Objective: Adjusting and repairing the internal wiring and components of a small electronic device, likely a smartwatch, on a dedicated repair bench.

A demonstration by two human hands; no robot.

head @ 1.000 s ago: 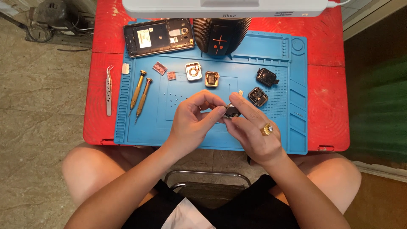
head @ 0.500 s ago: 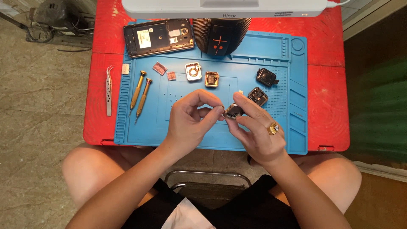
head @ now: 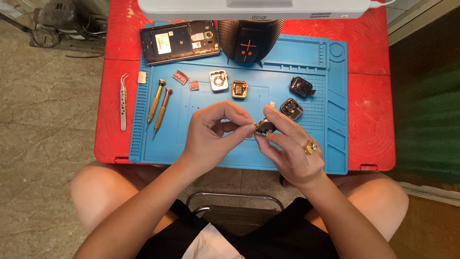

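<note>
Both hands (head: 211, 136) (head: 287, 148) pinch small dark boxy module (head: 264, 127) (metal-edged) over ribbed blue mat (head: 191, 103).

Both hands have drifted slightly toward the person over the blue mat (head: 191, 148); the left hand (head: 211, 136) and right hand (head: 287, 148) now pinch the small dark part (head: 264, 127) closer together.

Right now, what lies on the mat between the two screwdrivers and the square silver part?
In the head view, two small reddish chips lie between the screwdrivers and the square silver part on the blue mat.
</note>
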